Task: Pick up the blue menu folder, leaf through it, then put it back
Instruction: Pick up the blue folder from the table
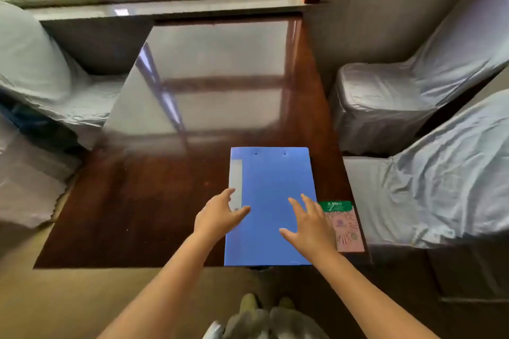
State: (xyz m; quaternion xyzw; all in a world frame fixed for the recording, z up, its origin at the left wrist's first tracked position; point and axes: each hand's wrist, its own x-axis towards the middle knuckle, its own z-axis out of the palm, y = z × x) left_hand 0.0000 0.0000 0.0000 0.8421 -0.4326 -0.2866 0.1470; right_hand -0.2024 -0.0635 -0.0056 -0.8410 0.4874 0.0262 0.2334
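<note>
The blue menu folder lies closed and flat on the dark wooden table, near its front right corner, with a pale label strip along its left edge. My left hand hovers open over the folder's left edge, fingers spread. Over the folder's right half, my right hand is also open with fingers apart. Neither hand holds anything; whether they touch the cover I cannot tell.
A pink card with a green top lies on the table just right of the folder. Chairs in pale fabric covers stand at the right and left. A window sill borders the table's far end.
</note>
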